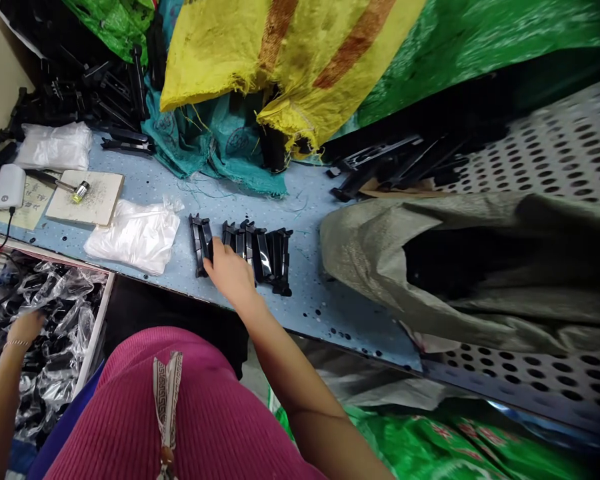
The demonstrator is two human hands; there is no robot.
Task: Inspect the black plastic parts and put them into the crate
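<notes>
My right hand (233,273) is on the blue tabletop, with thumb and fingers closed on the leftmost long black plastic part (199,243). Just right of it, several similar black plastic parts (264,257) lie side by side in a row. My left hand (26,327) is over a crate (98,320) at the lower left, above black parts in clear plastic bags (60,360). Its fingers are smeared and partly hidden, so what they hold, if anything, does not show. A stack of clear plastic bags (135,235) lies left of my right hand.
A pale square board (87,207) carries a small tool with a yellowish end (81,192). Behind stand a yellow sack (290,53) and a teal sack (220,140). A grey sack (365,247) gapes on the right. Loose black parts (95,93) are heaped at the back left.
</notes>
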